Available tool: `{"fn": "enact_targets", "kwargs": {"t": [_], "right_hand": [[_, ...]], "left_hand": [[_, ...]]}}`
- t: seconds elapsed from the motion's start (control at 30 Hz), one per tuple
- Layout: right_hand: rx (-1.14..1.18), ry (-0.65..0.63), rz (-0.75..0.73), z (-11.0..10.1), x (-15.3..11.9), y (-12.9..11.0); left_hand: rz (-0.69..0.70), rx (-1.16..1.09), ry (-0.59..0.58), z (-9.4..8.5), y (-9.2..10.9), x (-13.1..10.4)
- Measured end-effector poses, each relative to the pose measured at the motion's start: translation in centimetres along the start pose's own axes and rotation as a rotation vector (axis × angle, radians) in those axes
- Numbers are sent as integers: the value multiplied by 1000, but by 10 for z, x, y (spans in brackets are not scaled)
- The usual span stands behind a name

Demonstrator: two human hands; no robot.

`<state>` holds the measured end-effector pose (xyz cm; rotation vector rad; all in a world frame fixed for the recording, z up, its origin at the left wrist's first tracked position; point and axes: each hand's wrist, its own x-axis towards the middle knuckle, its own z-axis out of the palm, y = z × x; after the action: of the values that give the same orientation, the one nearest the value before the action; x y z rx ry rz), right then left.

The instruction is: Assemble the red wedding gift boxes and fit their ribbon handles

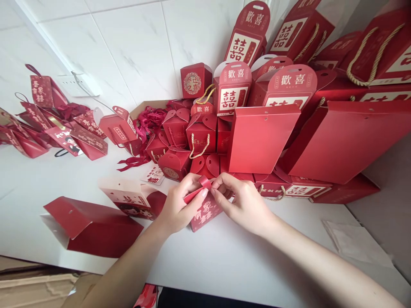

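Observation:
A small red gift box (207,210) with pale lettering on its side is held tilted above the white table, near the middle of the view. My left hand (180,205) is closed around its left side, the thumb pressed on its upper panel. A red ribbon (204,183) makes a loop at the box's top, between my two hands. My right hand (239,201) is closed in a pinch at the ribbon's right end, against the top edge of the box. The exact spot under those fingertips is partly hidden.
Stacked red gift boxes (233,92) with rope handles fill the back right. Two large plain red boxes (263,139) lean before them. An open red box (99,226) lies at left on the table (257,265). Ribboned boxes (41,115) stand far left, near dark red ribbons (154,122).

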<state>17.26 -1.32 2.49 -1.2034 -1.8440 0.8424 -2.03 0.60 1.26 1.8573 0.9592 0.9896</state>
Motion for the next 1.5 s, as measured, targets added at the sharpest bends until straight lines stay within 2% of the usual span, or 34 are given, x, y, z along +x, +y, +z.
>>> {"fn": "enact_targets", "kwargs": {"t": [0.2, 0.4, 0.77, 1.0, 1.13, 1.3, 1.5], "right_hand": [[31, 11, -53, -2, 1, 0], [83, -20, -66, -4, 2, 7], [34, 12, -169, -3, 1, 9], [103, 33, -135, 2, 2, 10], [134, 22, -109, 2, 2, 11], [87, 71, -107, 3, 0, 8], [-112, 173, -98, 8, -2, 9]], "left_hand": [[32, 29, 75, 2, 1, 3], [28, 11, 37, 1, 2, 2], [76, -12, -14, 0, -1, 4], [101, -4, -38, -1, -1, 5], [63, -22, 33, 2, -2, 4], [102, 17, 79, 1, -7, 5], [137, 144, 120, 0, -3, 6]]}}
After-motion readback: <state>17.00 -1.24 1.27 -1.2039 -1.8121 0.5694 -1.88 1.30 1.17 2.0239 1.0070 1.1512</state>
